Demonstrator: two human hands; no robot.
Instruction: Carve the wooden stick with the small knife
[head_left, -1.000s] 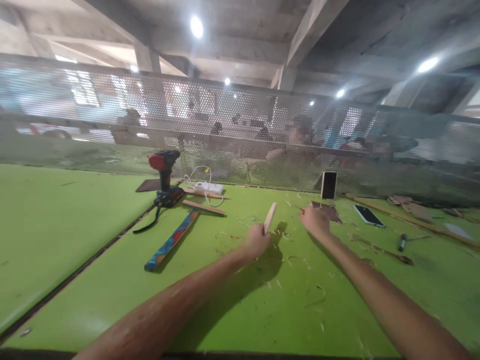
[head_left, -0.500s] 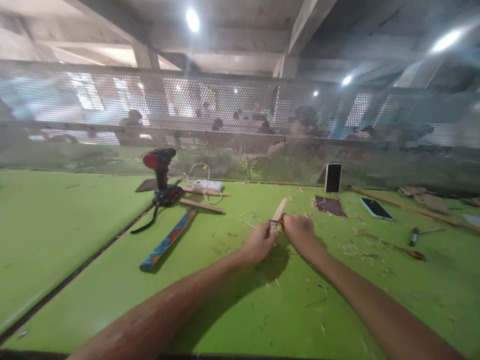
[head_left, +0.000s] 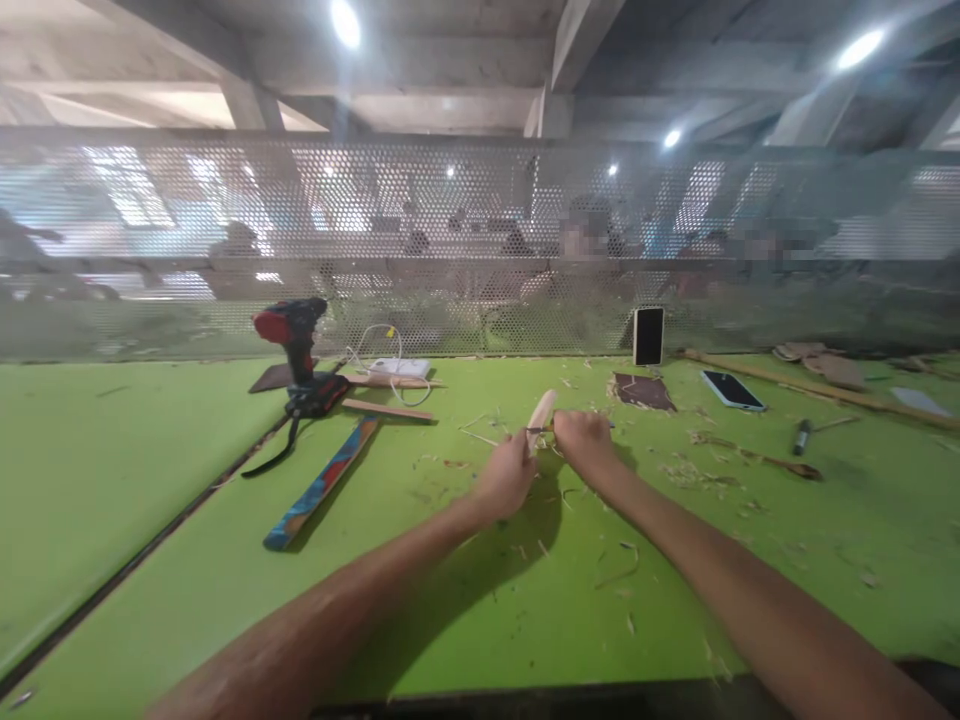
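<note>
My left hand is closed round the lower part of a slim, pale wooden piece, whose rounded end points away from me. In my right hand is a small carving knife; its blade lies across the wood just above my left fingers. The knife's grip is mostly hidden by the fist, with a bit of its end showing on the right. Both hands are low over the green table, close together. Thin wood shavings are scattered around them.
To the left stand a cordless drill, a blue patterned bar and a white power strip. On the right are a phone, an upright phone, brown sandpaper, a wooden spoon and a marker. A perforated screen closes the back.
The whole view has shifted, so the table's things appear further left. The wood's free end looks broader now, and the knife's end shows beyond my right fist. Both hands keep their hold.
</note>
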